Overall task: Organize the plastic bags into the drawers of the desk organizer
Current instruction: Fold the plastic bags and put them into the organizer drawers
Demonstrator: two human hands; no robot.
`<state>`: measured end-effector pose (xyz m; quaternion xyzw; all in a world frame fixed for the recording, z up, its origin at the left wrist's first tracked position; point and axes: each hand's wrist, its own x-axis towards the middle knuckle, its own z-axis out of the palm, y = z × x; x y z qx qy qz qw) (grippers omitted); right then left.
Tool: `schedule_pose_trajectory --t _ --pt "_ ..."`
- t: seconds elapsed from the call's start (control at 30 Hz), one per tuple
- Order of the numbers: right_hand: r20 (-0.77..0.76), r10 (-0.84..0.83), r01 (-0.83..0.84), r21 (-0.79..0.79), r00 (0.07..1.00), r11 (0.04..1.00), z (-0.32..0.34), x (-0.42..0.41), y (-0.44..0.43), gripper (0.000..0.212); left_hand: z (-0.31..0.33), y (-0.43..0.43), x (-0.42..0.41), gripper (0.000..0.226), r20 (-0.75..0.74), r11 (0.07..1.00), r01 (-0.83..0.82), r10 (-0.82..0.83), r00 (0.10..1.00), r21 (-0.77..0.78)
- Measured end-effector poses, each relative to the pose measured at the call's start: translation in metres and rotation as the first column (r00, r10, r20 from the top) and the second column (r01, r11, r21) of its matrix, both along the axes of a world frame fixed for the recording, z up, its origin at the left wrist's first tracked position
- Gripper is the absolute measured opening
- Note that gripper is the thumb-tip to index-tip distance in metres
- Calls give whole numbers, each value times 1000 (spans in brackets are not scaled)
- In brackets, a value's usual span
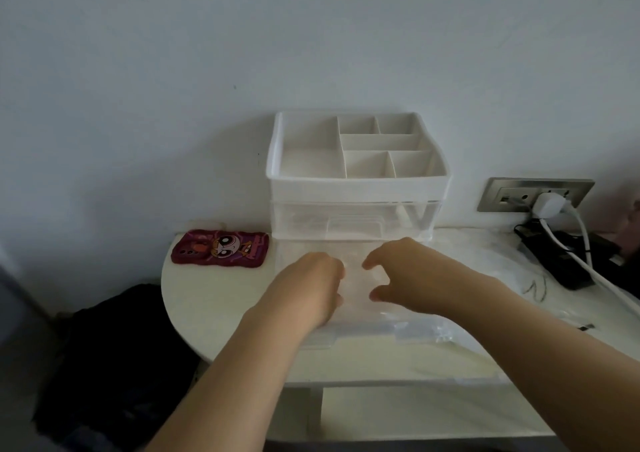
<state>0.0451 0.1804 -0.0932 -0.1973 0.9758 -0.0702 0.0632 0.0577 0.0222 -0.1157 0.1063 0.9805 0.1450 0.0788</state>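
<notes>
The desk organizer [356, 188] stood at frame centre. Its clear drawer [363, 332] lay pulled out below it, presumably for loading. Plastic bags [357, 283] lay inside, under the left hand [311, 288] and right hand [405, 275]. Fingers were curled; grip could not be told.

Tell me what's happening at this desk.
A person is working over the clear drawer pulled out of the white desk organizer. The left hand and right hand are at a clear plastic bag in it; their grip is unclear. More bags lie on the desk to the right.
</notes>
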Motion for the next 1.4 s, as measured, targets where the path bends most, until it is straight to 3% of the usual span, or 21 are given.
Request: schedule_pose_trajectory --t 0.17,0.3,0.4,0.6,0.7,0.77,0.8,0.87,0.93,1.0,1.07,1.2,1.3,1.4 --pt "144 -9 -22 210 989 977 -9 -4 -11 65 6 4 -1 32 73 987 -14 26 997 -160" --pt "248 -65 1 251 967 968 -14 -15 -9 89 11 8 -3 39 177 975 -14 54 983 -223" --pt "253 -47 -11 221 966 975 -13 -19 -5 91 14 10 -6 54 220 971 0 54 974 -239" --pt "-3 65 -64 -161 998 985 13 2 26 55 12 10 -8 57 156 972 -35 73 985 -234" --pt "-125 -58 2 -408 990 913 16 18 60 24 6 10 1 43 -77 967 -32 13 997 -251" --pt "-145 -201 98 -519 969 849 9 24 85 10 4 12 5 34 -225 988 -5 -30 974 -153" --pt "-130 -262 168 -492 956 855 3 25 97 8 5 14 7 29 -263 997 21 -40 964 -74" --pt "-8 -314 303 -244 949 921 -9 23 117 10 7 17 7 22 -259 994 75 -52 964 80" --pt "177 -329 322 66 928 944 -25 21 133 18 8 23 6 18 -157 964 116 -79 984 238" --pt "220 -343 298 212 913 931 -42 18 144 26 5 24 3 18 -55 938 124 -112 992 324" --pt "189 -351 302 244 917 921 -55 17 152 34 -1 20 -5 24 17 957 128 -137 990 260" --pt "213 -295 262 169 931 950 -77 10 156 58 -8 14 -22 57 175 988 122 -137 975 91" --pt "210 -264 237 142 941 961 -82 6 155 47 -11 17 -27 65 168 991 116 -125 978 65" --pt "99 -334 330 57 937 942 -77 6 155 33 -12 19 -26 65 130 991 120 -127 983 58"
